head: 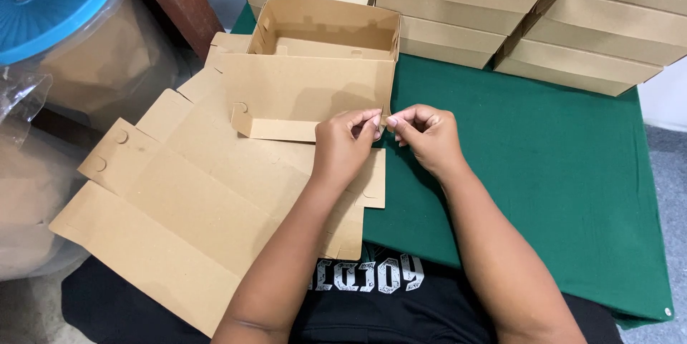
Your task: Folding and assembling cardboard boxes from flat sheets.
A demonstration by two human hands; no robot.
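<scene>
**Both hands at the box corner**

A half-formed box [315,65] of brown card sits at the far middle of the worktop [558,165], its near wall raised and its lid panel folded toward the person. The left hand [346,145] and right hand [427,136] meet at the right end of that near wall. Each hand's fingers are pressed together in a pinch on the card edge there, probably on a small tab [384,120], though it is too small to make out clearly.

Judging from this, the step goes best if the pinch stays close to the crease, so the card bends along the scored line and does not buckle. Keeping the wall upright with the left hand while the right works the tab should keep the corner square.

Flat blanks [179,201] lie in a loose pile at the near left, partly hanging over the worktop's edge. A green cloth covers the worktop. Finished boxes [572,36] are stacked along the far right, with one more behind the open box. At the far left stands a clear tub with a blue lid [50,0], beside crumpled plastic wrap.
</scene>
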